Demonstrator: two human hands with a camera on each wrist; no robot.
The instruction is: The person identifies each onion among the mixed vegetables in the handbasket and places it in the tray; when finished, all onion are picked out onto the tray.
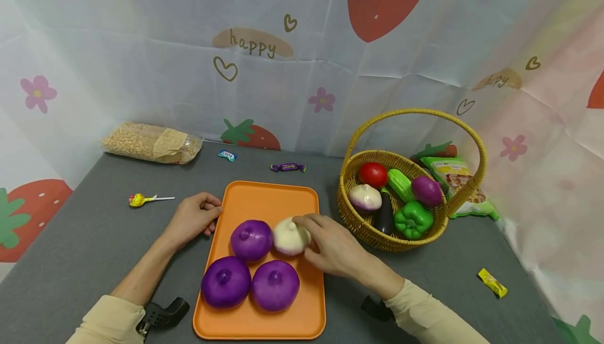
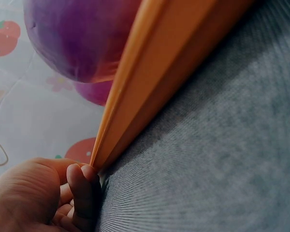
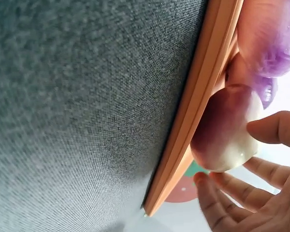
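While left hand (image 1: pixel 191 219) steadies tray (image 1: pixel 264 202) (seemingly), right hand (image 1: pixel 332 247) cups onion (image 1: pixel 289 236).

It is looking like a play corner set up at home: strawberry cloth (image 1: pixel 302 45) is hanging around a grey table (image 1: pixel 94 239), with toy vegetables sitting in a basket (image 1: pixel 363 228).

The person wears cream long sleeves, with bare left hand (image 1: pixel 192 219) and right hand (image 1: pixel 332 248), and a black camera unit strapped beneath each wrist.
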